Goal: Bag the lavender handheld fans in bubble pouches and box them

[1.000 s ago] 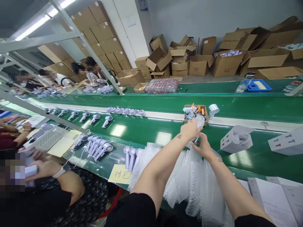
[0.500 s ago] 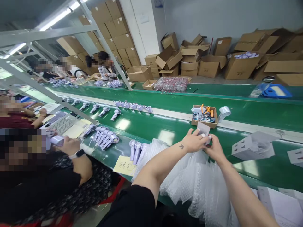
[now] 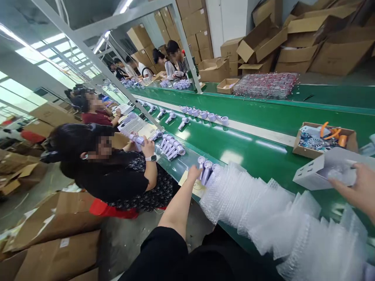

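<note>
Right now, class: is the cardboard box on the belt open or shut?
Open: the cardboard box has no lid, and orange tools and small parts show inside.

Bright overhead tube light, glare on belt, edges warped.

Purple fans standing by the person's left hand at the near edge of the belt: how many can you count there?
3 purple fans: they lie side by side just right of the left hand, beside the bubble bags. The third is partly covered, so more may be hidden beneath the bags.
</note>
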### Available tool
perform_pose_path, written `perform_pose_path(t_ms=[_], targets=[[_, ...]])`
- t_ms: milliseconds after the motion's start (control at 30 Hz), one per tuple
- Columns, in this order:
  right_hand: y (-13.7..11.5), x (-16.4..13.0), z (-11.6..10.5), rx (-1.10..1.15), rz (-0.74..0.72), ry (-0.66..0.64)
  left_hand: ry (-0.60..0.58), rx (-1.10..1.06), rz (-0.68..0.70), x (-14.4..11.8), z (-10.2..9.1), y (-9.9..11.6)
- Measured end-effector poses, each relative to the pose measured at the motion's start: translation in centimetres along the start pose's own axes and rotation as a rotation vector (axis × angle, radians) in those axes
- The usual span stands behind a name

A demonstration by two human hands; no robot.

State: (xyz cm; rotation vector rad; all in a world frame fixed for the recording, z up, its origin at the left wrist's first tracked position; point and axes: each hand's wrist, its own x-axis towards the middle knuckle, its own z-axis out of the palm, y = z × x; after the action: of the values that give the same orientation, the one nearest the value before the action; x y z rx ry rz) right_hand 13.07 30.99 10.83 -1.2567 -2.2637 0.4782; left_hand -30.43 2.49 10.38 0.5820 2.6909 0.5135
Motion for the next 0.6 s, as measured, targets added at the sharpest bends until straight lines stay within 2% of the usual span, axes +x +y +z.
perform_pose_path(t_ms=[100, 167, 200, 233, 267, 333, 367, 400, 467, 500, 567, 600], targets=[[-6.3, -2.6, -2.9, -0.195, 0.010, 0.093, -0.073, -0.042, -0.036, 0.4, 1.7, -3.8], [-11.2, -6.0, -4.5, -0.115, -0.012, 0.114, -0.086, -0.075, -0.004, 0.2, 2.2, -4.7], [-13.6, -8.0, -4.9, -0.044, 0.011, 0.073, -0.084, -0.095, 0.022, 0.1, 2.1, -4.8], [-15.8, -10.2, -4.9, 0.080, 0.072, 0.003, -0.081, -0.117, 0.051, -0.1, 1.8, -4.7], [-17.7, -12.4, -4.5, 0.244, 0.173, -0.169, -0.080, -0.137, 0.082, -0.4, 1.4, -4.3], [-20.7, -16.5, -2.7, 0.678, 0.393, -0.604, -0.111, -0.258, 0.162, -1.7, 0.9, -2.8], [-21.6, -18.2, -1.4, 0.870, 0.521, -0.682, -0.166, -0.372, 0.206, -3.1, 0.9, -1.8], [-22.3, -19.7, -0.1, 1.029, 0.643, -0.647, -0.256, -0.506, 0.247, -5.0, 1.1, -0.6], [-22.6, -21.8, 2.0, 1.358, 0.791, -0.379, -0.542, -0.751, 0.313, -10.1, 1.9, 1.9], [-22.4, -22.6, 2.6, 1.497, 0.808, -0.221, -0.714, -0.782, 0.344, -13.0, 2.5, 3.2], [-21.4, -23.9, 2.6, 1.673, 0.809, 0.048, -1.037, -0.682, 0.448, -18.7, 3.9, 5.4], [-20.8, -24.7, 2.0, 1.694, 0.834, 0.164, -1.212, -0.578, 0.547, -21.1, 4.6, 6.5]])
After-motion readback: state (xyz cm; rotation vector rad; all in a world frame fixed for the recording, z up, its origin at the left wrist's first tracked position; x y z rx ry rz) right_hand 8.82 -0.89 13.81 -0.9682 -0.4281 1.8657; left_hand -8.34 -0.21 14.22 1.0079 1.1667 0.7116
